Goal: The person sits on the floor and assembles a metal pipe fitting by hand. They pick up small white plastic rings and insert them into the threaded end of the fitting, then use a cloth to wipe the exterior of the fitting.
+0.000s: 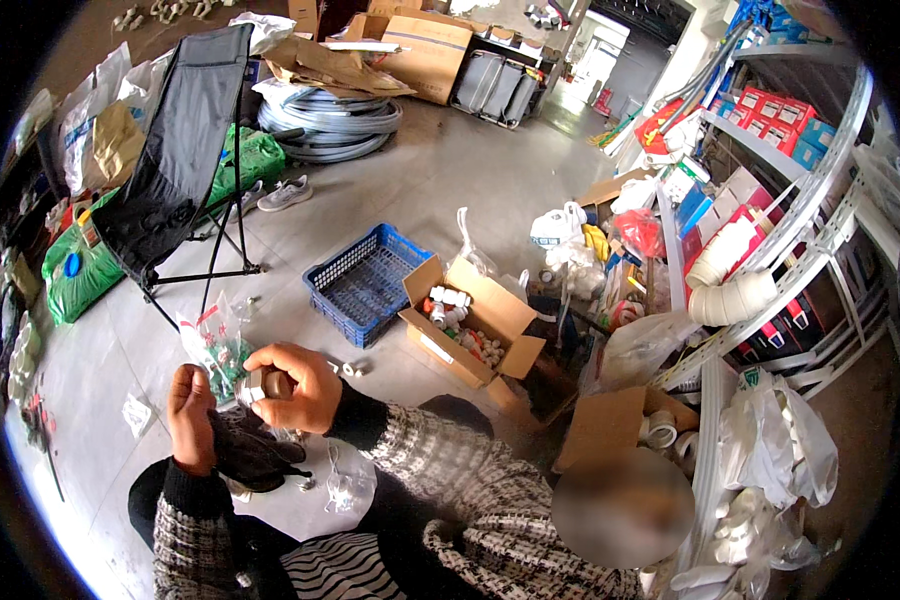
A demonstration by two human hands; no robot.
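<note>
My right hand [308, 388] is closed around a metal pipe fitting [252, 389] with a hexagonal end, which points toward my left hand. My left hand [192, 418] stands upright just left of the fitting, its fingers curled and pressed against the thumb. Whatever those fingers may hold is too small to make out. Behind both hands sits a clear plastic bag [218, 340] with small green pieces in it. A dark crumpled bag [255, 452] lies below them, partly covered by my hands.
Ahead are a blue plastic crate [332, 306] and an open cardboard box [432, 341] of white and orange fittings. A black folding chair [175, 150] stands at left. Metal shelving [820, 250] with boxes runs along the right. Small loose white pieces [350, 370] lie on the floor.
</note>
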